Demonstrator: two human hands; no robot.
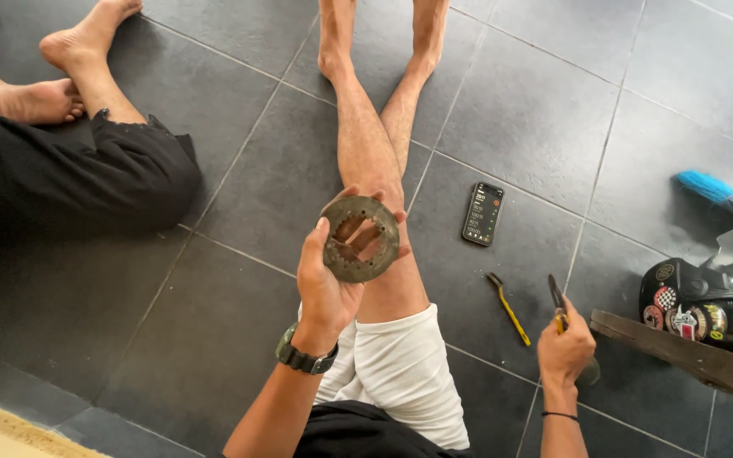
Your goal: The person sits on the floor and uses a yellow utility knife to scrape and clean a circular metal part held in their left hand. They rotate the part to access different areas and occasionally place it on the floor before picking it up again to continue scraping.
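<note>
Fingers of the left hand [326,284] grip a toothed metal ring [360,238] above the knees; the right hand [565,348] closes around yellow-handled pliers [558,307] near the floor [214,212].

Left hand [326,284]: above my knee, gripping the toothed ring [360,238].
Right hand [565,348]: low right, closed on pliers [557,304].
Brush [508,308]: on the floor between my leg and right hand.
Phone [483,214]: beyond the brush.
Helmet [696,307]: far right.
Another person's legs [61,127]: far left.
</note>
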